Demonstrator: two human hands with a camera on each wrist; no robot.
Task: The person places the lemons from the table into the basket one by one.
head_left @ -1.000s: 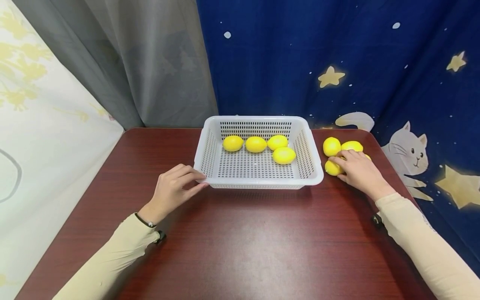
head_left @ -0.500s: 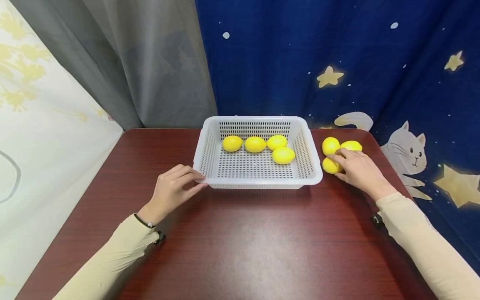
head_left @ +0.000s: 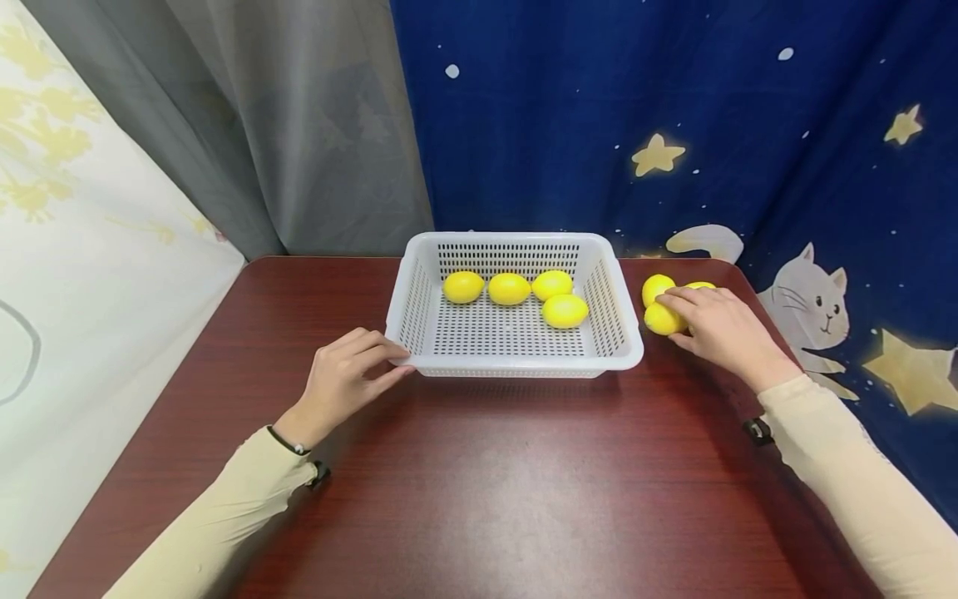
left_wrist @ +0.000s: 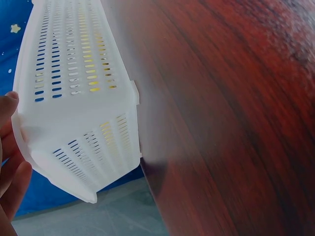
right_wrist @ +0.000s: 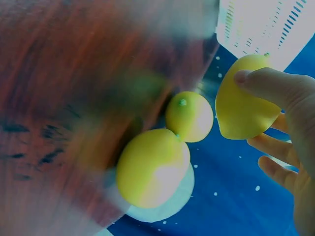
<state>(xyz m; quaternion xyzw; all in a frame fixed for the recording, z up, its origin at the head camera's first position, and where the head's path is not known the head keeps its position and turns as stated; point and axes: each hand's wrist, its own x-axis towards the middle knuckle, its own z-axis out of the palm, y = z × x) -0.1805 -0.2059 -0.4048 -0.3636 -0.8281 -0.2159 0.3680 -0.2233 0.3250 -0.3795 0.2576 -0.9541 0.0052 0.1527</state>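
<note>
My right hand (head_left: 720,329) grips a yellow lemon (head_left: 662,319) at the table's right side. In the right wrist view the thumb lies across this lemon (right_wrist: 243,105), with fingers behind it, and it appears raised off the table. Two more lemons rest beside it: a near one (right_wrist: 153,168) and a rounder-looking one (right_wrist: 189,116); the hand partly hides one in the head view. My left hand (head_left: 344,378) pinches the front left corner of a white plastic basket (head_left: 516,363), thumb and fingers at the rim. Several lemons (head_left: 509,289) lie inside the basket.
The dark red wooden table (head_left: 509,482) carries the basket near its back edge. Behind hang a grey curtain (head_left: 329,125) and a blue star-patterned curtain (head_left: 539,125). A white patterned cloth (head_left: 97,249) hangs at the left.
My right hand has closed round the front lemon and lifted it slightly, shifting it a little up in the head view. The left hand and basket have stayed put.
</note>
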